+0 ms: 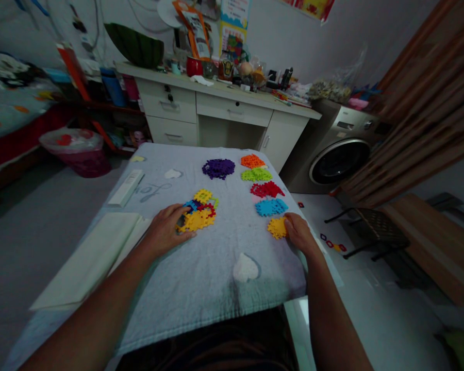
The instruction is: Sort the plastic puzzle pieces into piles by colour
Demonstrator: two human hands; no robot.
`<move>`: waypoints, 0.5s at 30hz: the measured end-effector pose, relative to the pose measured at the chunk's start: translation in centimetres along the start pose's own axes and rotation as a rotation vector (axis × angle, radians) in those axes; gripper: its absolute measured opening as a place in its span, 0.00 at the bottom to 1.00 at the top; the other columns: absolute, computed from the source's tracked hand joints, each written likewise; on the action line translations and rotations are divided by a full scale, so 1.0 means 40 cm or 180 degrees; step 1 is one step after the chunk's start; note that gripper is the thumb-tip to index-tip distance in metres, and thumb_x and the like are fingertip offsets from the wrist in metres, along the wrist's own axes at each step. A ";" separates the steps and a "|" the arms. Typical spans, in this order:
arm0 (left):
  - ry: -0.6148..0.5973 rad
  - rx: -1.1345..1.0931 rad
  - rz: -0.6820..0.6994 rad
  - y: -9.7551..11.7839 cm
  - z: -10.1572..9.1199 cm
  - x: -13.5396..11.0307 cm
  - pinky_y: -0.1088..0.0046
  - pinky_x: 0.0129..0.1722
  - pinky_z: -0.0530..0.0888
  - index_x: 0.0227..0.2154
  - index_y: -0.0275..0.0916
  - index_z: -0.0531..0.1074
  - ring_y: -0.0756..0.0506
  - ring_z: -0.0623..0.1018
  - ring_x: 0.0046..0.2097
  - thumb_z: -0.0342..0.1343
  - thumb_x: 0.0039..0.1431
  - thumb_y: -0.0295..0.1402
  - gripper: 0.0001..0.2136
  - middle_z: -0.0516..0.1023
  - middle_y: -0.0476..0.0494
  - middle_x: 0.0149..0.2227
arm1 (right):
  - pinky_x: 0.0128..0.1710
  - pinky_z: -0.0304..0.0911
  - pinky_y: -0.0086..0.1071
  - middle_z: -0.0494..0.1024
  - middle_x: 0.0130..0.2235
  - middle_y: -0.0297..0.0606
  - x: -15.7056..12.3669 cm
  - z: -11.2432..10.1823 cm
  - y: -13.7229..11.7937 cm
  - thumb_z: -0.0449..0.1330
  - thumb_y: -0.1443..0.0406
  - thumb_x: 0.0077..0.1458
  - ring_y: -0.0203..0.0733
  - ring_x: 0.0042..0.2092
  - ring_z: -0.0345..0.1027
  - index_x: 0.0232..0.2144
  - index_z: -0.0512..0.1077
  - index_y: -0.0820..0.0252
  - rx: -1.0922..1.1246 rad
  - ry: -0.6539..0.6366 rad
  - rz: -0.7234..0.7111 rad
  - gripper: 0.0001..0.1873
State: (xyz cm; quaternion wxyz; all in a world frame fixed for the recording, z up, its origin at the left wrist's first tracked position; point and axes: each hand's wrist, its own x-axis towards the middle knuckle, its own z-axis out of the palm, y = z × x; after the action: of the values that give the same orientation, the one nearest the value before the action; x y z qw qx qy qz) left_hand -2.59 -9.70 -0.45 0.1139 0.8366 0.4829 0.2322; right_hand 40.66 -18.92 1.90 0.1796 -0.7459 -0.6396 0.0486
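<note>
My left hand (169, 230) rests at the left side of a mixed pile of plastic interlocking pieces (198, 219), mostly yellow with some blue, red and green. Its thumb and fingers are apart, curved about the pile's edge. At the right of the table, my right hand (298, 233) has its fingers closed at the edge of a small heap of yellow interlocking pieces (277, 228); its fingertips are partly hidden. Beyond that heap lie blue pieces (271, 207), red pieces (267, 189), lime green pieces (256, 174) and orange pieces (252, 161). A purple heap (218, 168) sits farther back, near the middle.
A pale cloth covers the table (224, 247). A white box (127, 188) and folded cream sheets (88, 260) lie along its left side. Behind stand a cluttered white desk (232, 111) and a washing machine (332, 149). Several pieces (332, 244) lie on the floor by a stool (371, 226).
</note>
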 end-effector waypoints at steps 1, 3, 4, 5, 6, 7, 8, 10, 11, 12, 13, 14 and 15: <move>-0.0001 0.0004 0.0008 -0.001 0.000 0.000 0.55 0.58 0.66 0.56 0.40 0.66 0.33 0.68 0.58 0.59 0.51 0.52 0.32 0.67 0.35 0.58 | 0.57 0.60 0.45 0.75 0.51 0.52 -0.004 0.001 0.000 0.42 0.59 0.63 0.51 0.55 0.67 0.50 0.70 0.63 -0.0040 0.0025 0.0029 0.24; -0.0005 0.0009 0.0012 -0.002 0.000 0.000 0.54 0.58 0.66 0.56 0.39 0.66 0.33 0.68 0.58 0.59 0.51 0.52 0.33 0.67 0.34 0.58 | 0.57 0.59 0.45 0.75 0.51 0.52 -0.011 0.002 0.002 0.42 0.59 0.63 0.51 0.55 0.67 0.50 0.70 0.63 -0.0082 0.0057 0.0045 0.24; -0.0008 0.0008 0.0011 -0.002 0.000 0.000 0.55 0.58 0.66 0.56 0.39 0.66 0.33 0.68 0.58 0.59 0.51 0.52 0.33 0.67 0.34 0.58 | 0.57 0.59 0.44 0.75 0.51 0.52 -0.014 0.001 0.005 0.42 0.59 0.63 0.51 0.54 0.67 0.50 0.71 0.63 -0.0083 0.0059 0.0034 0.24; -0.0015 0.0005 0.0012 -0.002 -0.001 0.000 0.55 0.58 0.66 0.56 0.39 0.66 0.34 0.68 0.58 0.59 0.51 0.52 0.33 0.67 0.34 0.58 | 0.57 0.59 0.44 0.75 0.51 0.52 -0.015 0.000 0.007 0.43 0.58 0.63 0.51 0.54 0.67 0.50 0.71 0.63 -0.0079 0.0062 0.0027 0.24; -0.0022 0.0000 0.0014 -0.003 -0.001 0.000 0.55 0.58 0.66 0.56 0.38 0.66 0.34 0.69 0.58 0.59 0.51 0.52 0.33 0.67 0.34 0.58 | 0.57 0.59 0.45 0.75 0.51 0.52 -0.016 -0.002 0.009 0.43 0.58 0.63 0.51 0.54 0.67 0.49 0.71 0.63 -0.0069 0.0083 0.0028 0.23; -0.0027 -0.0006 0.0019 -0.003 0.000 0.001 0.55 0.58 0.66 0.56 0.39 0.66 0.34 0.68 0.58 0.59 0.51 0.52 0.32 0.67 0.34 0.58 | 0.57 0.59 0.45 0.75 0.51 0.52 -0.016 -0.005 0.009 0.44 0.58 0.63 0.51 0.54 0.67 0.50 0.71 0.64 -0.0054 0.0137 0.0037 0.23; -0.0027 -0.0011 0.0028 -0.003 0.000 0.001 0.55 0.58 0.66 0.56 0.39 0.66 0.34 0.68 0.58 0.59 0.51 0.52 0.32 0.67 0.34 0.58 | 0.57 0.59 0.46 0.75 0.51 0.53 -0.015 -0.008 0.006 0.44 0.58 0.62 0.52 0.54 0.66 0.50 0.71 0.64 -0.0030 0.0228 0.0045 0.23; -0.0019 -0.0017 0.0044 -0.004 0.002 0.001 0.55 0.59 0.66 0.56 0.39 0.66 0.33 0.68 0.58 0.59 0.51 0.52 0.33 0.67 0.34 0.58 | 0.57 0.59 0.49 0.74 0.52 0.54 -0.010 -0.017 -0.013 0.46 0.58 0.62 0.53 0.55 0.65 0.50 0.70 0.64 0.0068 0.0479 -0.0015 0.22; -0.0011 -0.0022 0.0046 -0.004 0.002 0.000 0.54 0.59 0.66 0.56 0.39 0.66 0.33 0.68 0.59 0.59 0.51 0.52 0.33 0.66 0.34 0.58 | 0.57 0.58 0.50 0.74 0.52 0.53 -0.006 -0.021 -0.032 0.46 0.58 0.62 0.54 0.55 0.65 0.50 0.70 0.63 0.0155 0.0593 -0.0109 0.22; 0.0001 -0.0031 0.0036 -0.004 0.003 -0.001 0.54 0.59 0.66 0.56 0.39 0.66 0.33 0.68 0.59 0.59 0.51 0.52 0.33 0.66 0.33 0.59 | 0.57 0.58 0.50 0.74 0.52 0.53 -0.002 -0.025 -0.058 0.47 0.58 0.62 0.53 0.55 0.65 0.50 0.70 0.62 0.0257 0.0667 -0.0235 0.21; 0.0016 -0.0041 0.0011 -0.004 0.003 -0.002 0.54 0.59 0.66 0.57 0.39 0.65 0.33 0.67 0.60 0.59 0.51 0.52 0.33 0.65 0.33 0.60 | 0.57 0.59 0.50 0.74 0.51 0.52 0.002 -0.027 -0.091 0.48 0.59 0.62 0.53 0.54 0.65 0.49 0.70 0.61 0.0368 0.0687 -0.0385 0.20; 0.0031 -0.0051 -0.0027 -0.004 0.003 -0.004 0.54 0.59 0.65 0.57 0.40 0.65 0.33 0.67 0.60 0.59 0.51 0.52 0.33 0.64 0.33 0.60 | 0.57 0.59 0.49 0.74 0.51 0.51 0.007 -0.027 -0.130 0.49 0.59 0.62 0.52 0.54 0.66 0.49 0.70 0.61 0.0468 0.0644 -0.0538 0.19; 0.0044 -0.0061 -0.0071 -0.003 0.003 -0.005 0.54 0.60 0.65 0.57 0.41 0.65 0.33 0.66 0.61 0.60 0.51 0.52 0.33 0.63 0.33 0.61 | 0.57 0.59 0.49 0.74 0.51 0.50 0.012 -0.026 -0.173 0.50 0.59 0.62 0.52 0.53 0.66 0.49 0.70 0.61 0.0542 0.0521 -0.0701 0.18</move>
State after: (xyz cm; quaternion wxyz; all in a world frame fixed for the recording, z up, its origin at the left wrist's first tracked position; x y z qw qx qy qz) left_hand -2.71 -9.81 -0.66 0.1212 0.8285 0.4907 0.2412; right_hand 34.57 -17.84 5.22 0.2979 -0.6547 -0.6943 0.0216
